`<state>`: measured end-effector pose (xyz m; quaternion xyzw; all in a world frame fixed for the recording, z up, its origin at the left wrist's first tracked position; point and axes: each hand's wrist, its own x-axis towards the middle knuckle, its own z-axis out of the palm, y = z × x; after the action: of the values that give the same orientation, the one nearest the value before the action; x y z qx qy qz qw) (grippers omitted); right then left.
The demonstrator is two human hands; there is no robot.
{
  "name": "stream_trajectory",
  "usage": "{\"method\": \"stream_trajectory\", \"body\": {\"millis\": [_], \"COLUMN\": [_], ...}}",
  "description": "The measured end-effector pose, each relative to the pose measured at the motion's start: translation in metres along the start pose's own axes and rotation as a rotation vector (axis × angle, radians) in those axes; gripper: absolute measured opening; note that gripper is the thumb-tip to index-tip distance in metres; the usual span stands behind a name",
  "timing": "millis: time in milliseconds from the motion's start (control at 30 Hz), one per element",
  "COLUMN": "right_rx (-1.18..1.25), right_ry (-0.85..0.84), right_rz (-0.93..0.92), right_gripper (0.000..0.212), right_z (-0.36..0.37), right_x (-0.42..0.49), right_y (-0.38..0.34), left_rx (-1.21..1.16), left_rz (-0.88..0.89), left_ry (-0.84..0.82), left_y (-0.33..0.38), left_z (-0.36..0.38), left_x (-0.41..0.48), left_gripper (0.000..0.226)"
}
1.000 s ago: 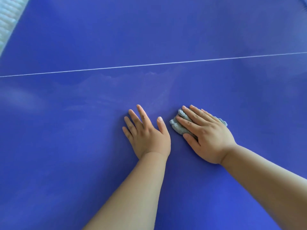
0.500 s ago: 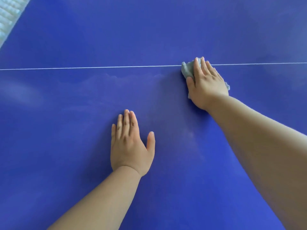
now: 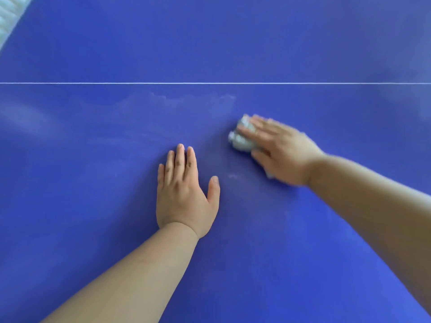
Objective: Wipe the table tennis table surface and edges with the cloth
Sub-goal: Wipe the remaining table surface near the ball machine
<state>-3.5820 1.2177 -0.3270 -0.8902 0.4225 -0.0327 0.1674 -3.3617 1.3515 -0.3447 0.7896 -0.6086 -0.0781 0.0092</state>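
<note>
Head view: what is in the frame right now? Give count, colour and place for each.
Table: one, blue, fills nearly the whole view.
Line: one, white, runs across the table's upper part.
Smears: several, pale, just below the line.
Ribbed surface: one, whitish, top-left corner, off the table.
Cloth: one, pale grey, right of centre, on the table.
Left hand: one, flat on the table, centre.
Right hand: one, blurred, pressing the cloth.

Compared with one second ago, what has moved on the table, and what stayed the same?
The right hand, pressing the cloth, pushed it away up to the white line, then drew it back toward the person. It is now below the line, blurred by motion. The left hand brought its spread fingers together but stays flat on the blue table. Nothing was picked up or let go.
</note>
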Motion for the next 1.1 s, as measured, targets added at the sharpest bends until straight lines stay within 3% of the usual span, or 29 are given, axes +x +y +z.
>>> {"method": "stream_trajectory", "body": {"millis": [67,133,300,433,500,567,667,767,967,1100], "right_rx": [0.048,0.064,0.094,-0.021,-0.102,-0.113,-0.106,-0.089,-0.031,-0.005], "right_ry": [0.057,0.087,0.013,-0.094,-0.118,-0.057,0.019,0.026,-0.025,0.034], "right_rz": [0.164,0.216,-0.065,-0.281,-0.218,-0.028,0.186,0.148,-0.137,0.000], "right_gripper": [0.059,0.056,0.059,0.061,0.074,0.088,0.078,0.061,0.054,0.057], "right_z": [-0.010,-0.012,0.015,0.028,0.019,0.008,0.008,0.026,0.059,0.046], "right_x": [0.036,0.047,-0.053,-0.109,-0.085,-0.049,-0.021,-0.052,-0.157,-0.117], "right_y": [0.015,0.014,-0.036,-0.046,-0.030,-0.014,-0.012,-0.052,-0.112,-0.097], "left_rx": [0.008,0.004,-0.018,-0.016,-0.020,-0.025,-0.026,-0.031,-0.038,-0.094], "left_rz": [0.002,0.000,-0.001,-0.002,-0.001,-0.006,-0.008,-0.006,-0.004,0.014], "left_ry": [0.010,0.011,0.009,0.010,0.014,0.025,0.029,0.026,0.031,0.037], "left_y": [0.000,0.000,0.001,0.002,0.001,0.000,0.000,0.000,0.001,0.000], "left_z": [0.001,0.001,0.000,-0.001,-0.001,0.000,0.001,0.001,0.000,-0.003], "left_x": [0.001,0.001,0.001,0.002,0.001,0.000,0.001,0.002,0.001,-0.001], "left_gripper": [0.087,0.086,0.086,0.084,0.084,0.085,0.083,0.082,0.079,0.072]}}
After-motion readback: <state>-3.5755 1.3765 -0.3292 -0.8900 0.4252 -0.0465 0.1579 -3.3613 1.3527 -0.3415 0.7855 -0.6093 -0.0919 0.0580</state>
